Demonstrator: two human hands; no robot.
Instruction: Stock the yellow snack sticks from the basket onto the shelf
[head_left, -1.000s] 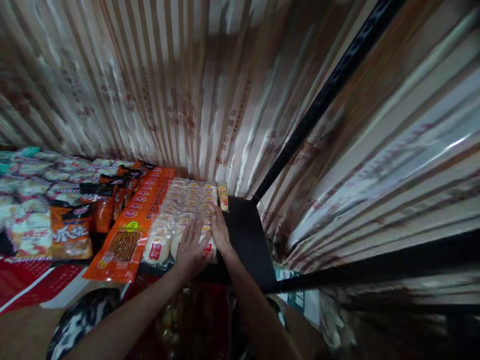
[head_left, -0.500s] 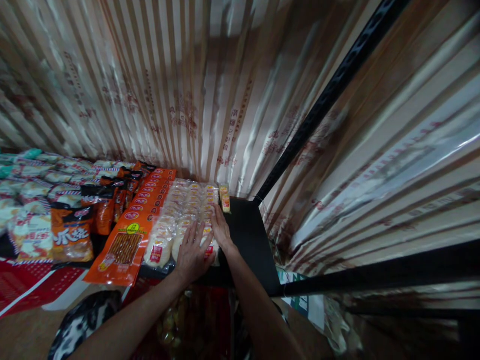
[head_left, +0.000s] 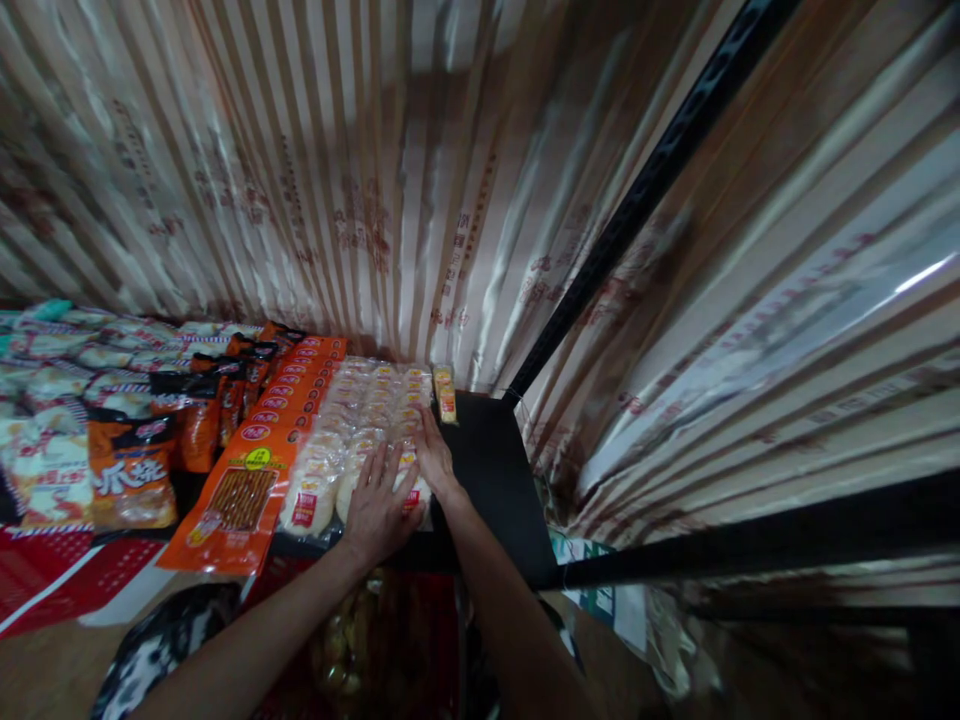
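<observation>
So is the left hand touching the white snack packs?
Touching. The head view shows the left hand lying flat on the white snack packs, fingers spread.

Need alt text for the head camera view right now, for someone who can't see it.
Both hands lie flat on clear packs of pale round snacks at the right end of a black shelf: left hand on the front packs, right hand along their right edge. Orange snack packs lie to the left; striped sheeting hangs behind.
</observation>
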